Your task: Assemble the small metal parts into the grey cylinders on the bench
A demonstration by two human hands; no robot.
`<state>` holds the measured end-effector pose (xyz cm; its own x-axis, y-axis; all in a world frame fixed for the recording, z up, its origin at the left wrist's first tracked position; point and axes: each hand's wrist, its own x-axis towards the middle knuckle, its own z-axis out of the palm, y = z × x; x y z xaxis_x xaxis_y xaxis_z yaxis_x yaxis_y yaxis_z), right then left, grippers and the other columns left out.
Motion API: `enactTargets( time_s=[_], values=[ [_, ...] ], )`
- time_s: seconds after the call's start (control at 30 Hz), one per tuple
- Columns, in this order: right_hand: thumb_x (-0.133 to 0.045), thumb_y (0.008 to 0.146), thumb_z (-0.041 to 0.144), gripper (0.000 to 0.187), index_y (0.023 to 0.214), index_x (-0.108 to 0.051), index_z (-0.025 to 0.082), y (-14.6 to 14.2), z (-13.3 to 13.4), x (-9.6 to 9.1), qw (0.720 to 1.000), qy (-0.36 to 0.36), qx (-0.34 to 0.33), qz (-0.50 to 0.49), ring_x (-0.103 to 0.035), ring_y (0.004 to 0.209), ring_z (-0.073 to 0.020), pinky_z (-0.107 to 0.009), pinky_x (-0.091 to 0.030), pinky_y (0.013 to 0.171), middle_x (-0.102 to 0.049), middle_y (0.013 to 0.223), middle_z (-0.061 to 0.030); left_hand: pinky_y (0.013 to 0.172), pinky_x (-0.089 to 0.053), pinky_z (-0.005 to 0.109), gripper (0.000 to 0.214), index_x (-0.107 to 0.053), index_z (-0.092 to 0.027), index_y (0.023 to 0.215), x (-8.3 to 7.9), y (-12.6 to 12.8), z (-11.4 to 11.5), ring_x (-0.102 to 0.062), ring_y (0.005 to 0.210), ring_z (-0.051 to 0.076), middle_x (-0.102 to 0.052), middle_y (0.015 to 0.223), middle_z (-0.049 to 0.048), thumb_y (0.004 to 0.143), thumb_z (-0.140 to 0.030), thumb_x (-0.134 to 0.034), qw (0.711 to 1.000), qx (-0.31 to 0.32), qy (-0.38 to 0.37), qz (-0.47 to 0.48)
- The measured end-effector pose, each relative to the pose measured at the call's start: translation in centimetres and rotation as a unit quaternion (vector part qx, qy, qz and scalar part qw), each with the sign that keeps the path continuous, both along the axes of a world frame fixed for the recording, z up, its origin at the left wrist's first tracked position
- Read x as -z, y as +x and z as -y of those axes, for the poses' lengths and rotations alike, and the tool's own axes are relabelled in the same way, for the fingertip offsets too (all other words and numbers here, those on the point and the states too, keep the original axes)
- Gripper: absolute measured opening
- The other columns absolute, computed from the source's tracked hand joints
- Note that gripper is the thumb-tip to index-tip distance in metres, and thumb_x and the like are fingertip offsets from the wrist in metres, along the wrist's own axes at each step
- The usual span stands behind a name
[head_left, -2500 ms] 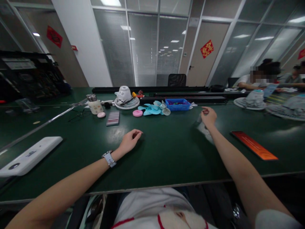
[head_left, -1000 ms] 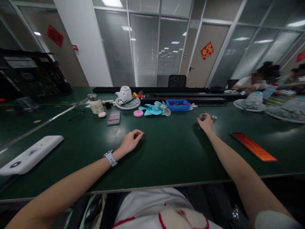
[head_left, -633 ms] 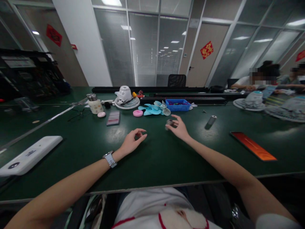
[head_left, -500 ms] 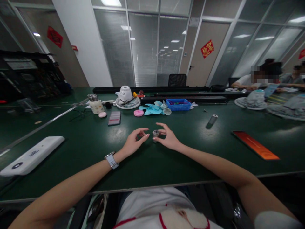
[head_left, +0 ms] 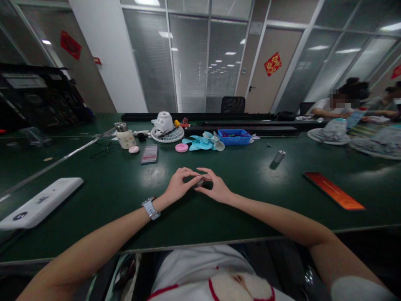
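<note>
A small grey metal cylinder (head_left: 200,182) is between my two hands over the green table, mostly covered by fingers. My left hand (head_left: 181,183) is closed on its upper left side, thumb and fingertips meeting around it. From the other side, the fingers of my right hand (head_left: 217,189) curl about the same piece, with the thumb low in front. Whether the cylinder rests on the tabletop cannot be made out. A second silver cylinder (head_left: 280,156) stands farther off to the right.
Behind my hands are light-blue fan blades (head_left: 203,142), a pink round piece (head_left: 181,147), a blue bin (head_left: 234,137) and a white fan head (head_left: 164,123). A white device (head_left: 44,202) lies left, an orange-screened phone (head_left: 333,190) right. People (head_left: 332,104) sit at the far right.
My left hand has come right onto the metal cylinder, which had been in my right hand's fingers alone. The right hand and cylinder have shifted slightly left and nearer me.
</note>
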<state>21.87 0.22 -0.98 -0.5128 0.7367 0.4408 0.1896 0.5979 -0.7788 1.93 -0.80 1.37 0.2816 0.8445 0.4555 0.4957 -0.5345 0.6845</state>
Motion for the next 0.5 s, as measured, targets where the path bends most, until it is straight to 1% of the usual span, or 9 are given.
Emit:
enactTargets(
  time_s=[0.13,0.23,0.3,0.37,0.43,0.5],
  values=[
    [-0.077,0.078,0.035,0.072,0.14,-0.041,0.026,0.0,0.2,-0.2,1.0,0.01,0.007,-0.001,-0.067,0.11,-0.0217,-0.044,-0.05,0.103,-0.071,0.116,-0.0054,0.086,-0.044,0.035,0.03,-0.076,-0.024,0.1,-0.5,-0.7,-0.3,-0.059,0.097,0.022,-0.071,0.098,0.0056,0.089,-0.047,-0.061,0.999,-0.028,0.025,0.023],
    [-0.076,0.078,0.034,0.071,0.14,-0.043,0.025,1.2,-0.9,-0.5,0.999,0.024,0.045,0.0,-0.068,0.107,-0.0215,-0.045,-0.049,0.103,-0.072,0.113,-0.0056,0.084,-0.044,0.035,0.032,-0.076,-0.026,0.103,-0.4,-1.8,-0.7,-0.058,0.097,0.023,-0.072,0.101,0.0053,0.088,-0.049,-0.06,0.999,-0.042,0.012,-0.012],
    [-0.076,0.078,0.036,0.07,0.139,-0.044,0.024,3.2,-2.8,-0.8,0.993,0.039,0.108,-0.004,-0.068,0.106,-0.0228,-0.047,-0.049,0.102,-0.072,0.113,-0.0071,0.085,-0.043,0.037,0.032,-0.076,-0.028,0.104,0.0,-2.5,-1.0,-0.058,0.097,0.023,-0.073,0.102,0.0051,0.089,-0.05,-0.059,0.998,-0.04,-0.004,-0.055],
    [-0.074,0.077,0.039,0.07,0.138,-0.045,0.022,6.2,-5.6,-0.9,0.978,0.062,0.197,-0.017,-0.068,0.105,-0.0246,-0.048,-0.05,0.1,-0.072,0.112,-0.0093,0.088,-0.041,0.039,0.033,-0.077,-0.029,0.104,0.7,-3.0,-1.3,-0.058,0.097,0.024,-0.073,0.101,0.0051,0.089,-0.051,-0.057,0.995,-0.035,-0.014,-0.094],
    [-0.073,0.076,0.04,0.07,0.138,-0.045,0.02,10.0,-8.5,-1.0,0.949,0.088,0.301,-0.018,-0.069,0.102,-0.0258,-0.047,-0.051,0.096,-0.072,0.112,-0.0109,0.089,-0.04,0.04,0.035,-0.077,-0.031,0.104,1.3,-3.3,-1.6,-0.057,0.097,0.025,-0.072,0.099,0.0056,0.089,-0.053,-0.056,0.991,-0.032,-0.024,-0.126],
    [-0.071,0.076,0.039,0.068,0.137,-0.046,0.021,14.1,-11.0,-0.8,0.909,0.105,0.404,0.019,-0.07,0.098,-0.0268,-0.047,-0.051,0.094,-0.072,0.111,-0.0111,0.089,-0.039,0.04,0.036,-0.077,-0.033,0.104,1.9,-3.4,-1.9,-0.055,0.097,0.025,-0.071,0.098,0.0059,0.088,-0.056,-0.056,0.988,-0.032,-0.032,-0.146]
  ],
)
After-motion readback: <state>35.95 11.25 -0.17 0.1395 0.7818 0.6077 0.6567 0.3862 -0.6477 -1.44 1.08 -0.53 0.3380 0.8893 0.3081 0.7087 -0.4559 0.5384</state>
